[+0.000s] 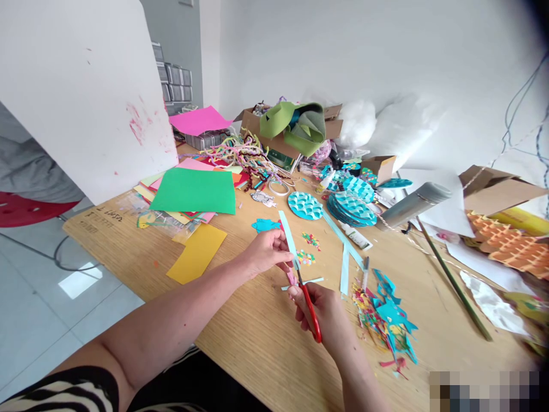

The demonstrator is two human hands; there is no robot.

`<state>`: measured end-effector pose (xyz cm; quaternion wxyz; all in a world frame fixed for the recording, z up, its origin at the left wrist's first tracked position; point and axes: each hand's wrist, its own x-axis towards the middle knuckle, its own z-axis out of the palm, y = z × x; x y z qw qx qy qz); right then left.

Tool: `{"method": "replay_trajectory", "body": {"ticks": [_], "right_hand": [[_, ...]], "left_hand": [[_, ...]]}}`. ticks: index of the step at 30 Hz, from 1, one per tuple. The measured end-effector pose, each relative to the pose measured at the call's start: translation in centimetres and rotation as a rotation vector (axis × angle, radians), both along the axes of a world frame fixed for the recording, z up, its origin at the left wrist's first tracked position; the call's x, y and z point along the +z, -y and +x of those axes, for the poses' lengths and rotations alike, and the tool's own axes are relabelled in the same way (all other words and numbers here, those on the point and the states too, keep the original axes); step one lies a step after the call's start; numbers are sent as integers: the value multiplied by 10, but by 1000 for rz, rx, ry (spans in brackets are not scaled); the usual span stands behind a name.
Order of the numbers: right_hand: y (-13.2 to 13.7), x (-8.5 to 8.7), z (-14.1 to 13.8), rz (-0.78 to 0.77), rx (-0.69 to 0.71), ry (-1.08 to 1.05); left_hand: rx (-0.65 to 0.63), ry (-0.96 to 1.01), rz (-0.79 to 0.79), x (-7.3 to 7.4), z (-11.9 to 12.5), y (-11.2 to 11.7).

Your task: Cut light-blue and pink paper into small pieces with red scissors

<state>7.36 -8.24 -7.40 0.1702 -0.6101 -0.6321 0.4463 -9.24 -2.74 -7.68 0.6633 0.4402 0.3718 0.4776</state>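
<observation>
My left hand (271, 252) pinches a light blue paper strip (288, 232) that stands up from the fingers. Red-handled scissors (309, 306) are gripped in my right hand (322, 312), their blades at the strip's lower end. A bit of pink (291, 277) shows between the two hands; its kind is unclear. Beneath them a thin light blue strip (315, 281) lies on the table. Small piles of coloured paper bits (306, 257) and a blue paper fish (262, 224) are just beyond my left hand. More light blue strips (344, 269) lie to the right, beside a pen (365, 273).
Green (195, 190) and yellow (198, 252) sheets lie at left. Scale-patterned blue discs (349, 207), a glue bottle (355, 235) and a grey cylinder (416, 203) stand or lie farther back. Blue paper scraps (392, 315) spread at right, near a green stick (454, 280).
</observation>
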Motion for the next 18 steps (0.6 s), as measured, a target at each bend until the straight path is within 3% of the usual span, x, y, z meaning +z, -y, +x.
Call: {"method": "replay_trajectory", "body": {"ticks": [18], "right_hand": [[-1, -4, 2, 4, 6, -10]], "left_hand": [[-56, 20, 10, -4, 1, 1]]}}
